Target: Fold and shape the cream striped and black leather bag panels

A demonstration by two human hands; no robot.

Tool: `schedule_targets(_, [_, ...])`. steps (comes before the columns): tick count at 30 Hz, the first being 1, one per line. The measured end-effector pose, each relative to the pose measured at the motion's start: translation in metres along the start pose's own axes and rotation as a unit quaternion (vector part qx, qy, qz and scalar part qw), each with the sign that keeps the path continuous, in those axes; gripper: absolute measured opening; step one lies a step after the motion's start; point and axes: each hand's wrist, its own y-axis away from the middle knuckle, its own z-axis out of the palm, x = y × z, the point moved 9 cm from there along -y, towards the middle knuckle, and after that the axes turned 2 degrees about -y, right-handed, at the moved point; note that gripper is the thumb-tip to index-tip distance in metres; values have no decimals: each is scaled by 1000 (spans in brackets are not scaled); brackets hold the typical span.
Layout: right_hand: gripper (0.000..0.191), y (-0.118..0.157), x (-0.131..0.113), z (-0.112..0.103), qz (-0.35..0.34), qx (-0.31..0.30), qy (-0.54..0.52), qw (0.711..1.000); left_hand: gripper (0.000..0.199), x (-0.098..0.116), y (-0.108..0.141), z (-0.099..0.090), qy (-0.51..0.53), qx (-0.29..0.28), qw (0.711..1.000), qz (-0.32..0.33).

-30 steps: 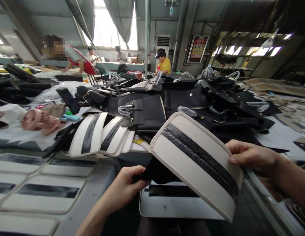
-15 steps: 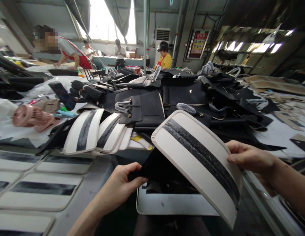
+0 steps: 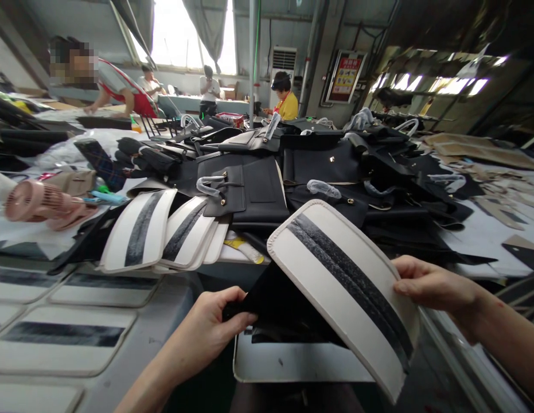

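Clamping a cream, black-striped panel (image 3: 342, 298) at four o'clock in the right grip (image 3: 439, 287), pinching black material (image 3: 277, 304) partly behind it at six o'clock in the left grip (image 3: 219, 318), apparently mid-positioning, and probably needing steady two-handed control next.

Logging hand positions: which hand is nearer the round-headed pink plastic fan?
Left. The left hand, pinching black sheet material, is right of the pink fan, closer to the camera; the right hand, holding the off-white black-striped panel, is farther right.
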Motion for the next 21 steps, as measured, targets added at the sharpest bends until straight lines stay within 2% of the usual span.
schedule_targets(4, [31, 0, 11, 1, 30, -21, 5, 999, 7, -6, -7, 19, -75, -21, 997, 16])
schedule_targets(6, [31, -1, 13, 2, 47, -25, 22, 998, 6, -12, -11, 28, -148, -8, 989, 21])
schedule_targets(9, [32, -1, 13, 2, 75, -26, 65, 995, 3, -28, -16, 38, -273, 19, 962, -9])
schedule_targets(12, [33, -3, 12, 3, 112, -33, 97, 988, 8, -41, -17, 47, -357, 19, 934, -32])
schedule_targets(17, [33, -16, 1, 8, 139, -64, 122, 981, 12, -48, -11, 46, -359, 39, 932, -30])
schedule_targets(21, [34, -25, -8, 7, 150, -84, 164, 971, 7, -47, -9, 48, -383, 24, 923, -14])
